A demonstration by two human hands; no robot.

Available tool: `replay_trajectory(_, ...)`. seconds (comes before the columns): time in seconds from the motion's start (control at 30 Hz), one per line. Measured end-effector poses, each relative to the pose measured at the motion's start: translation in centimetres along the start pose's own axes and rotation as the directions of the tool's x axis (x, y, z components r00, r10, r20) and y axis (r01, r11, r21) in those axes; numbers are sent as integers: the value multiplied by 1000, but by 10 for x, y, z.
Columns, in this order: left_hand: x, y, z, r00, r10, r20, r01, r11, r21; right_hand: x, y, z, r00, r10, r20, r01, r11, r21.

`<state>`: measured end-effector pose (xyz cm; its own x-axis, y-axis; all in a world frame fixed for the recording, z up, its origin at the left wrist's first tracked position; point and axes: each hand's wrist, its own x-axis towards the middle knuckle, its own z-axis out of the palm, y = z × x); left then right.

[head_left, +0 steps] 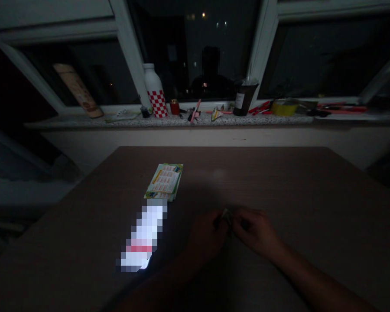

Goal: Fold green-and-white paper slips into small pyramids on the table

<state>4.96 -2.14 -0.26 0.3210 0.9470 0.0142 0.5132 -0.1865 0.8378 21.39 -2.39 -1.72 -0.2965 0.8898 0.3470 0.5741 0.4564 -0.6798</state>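
Over the middle of the dim table, my left hand and my right hand meet with their fingers closed. Between the fingertips shows a small pale piece of folded paper, which both hands pinch. Most of the paper is hidden by the fingers and the dark. To the left lies a small stack of printed leaflets, green-edged with rows of orange print. Nearer to me, left of my left hand, lies a bright, blurred-out flat thing with a lit surface, which looks like a phone.
Behind the table runs a speckled windowsill. On it stand a tan flask, a red-and-white checked bottle, a small red jar and a dark cup. Pens and a yellow item lie farther right.
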Motion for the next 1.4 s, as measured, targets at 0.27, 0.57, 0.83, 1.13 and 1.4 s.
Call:
replay_trajectory(0.27,3,0,2,994,-100,-53,97,994,-49,0,-4,-1,998,64,-17,-65,997,-33)
replay_trajectory(0.57,7,-8,6,982,-167,93,190,804,-563,0,-1,0,994,106,-18,-104,990,94)
replay_trajectory(0.83,12,-13,6,949,-226,221,303,459,-835,-3,-3,-10,970,-204,-132,208,978,19)
replay_trajectory(1.13,13,-15,8,942,-239,234,325,488,-810,-4,-5,-12,966,-258,31,259,956,-134)
replay_trajectory(1.4,12,-19,9,939,-230,256,338,475,-812,0,-15,-8,973,-198,120,219,957,-190)
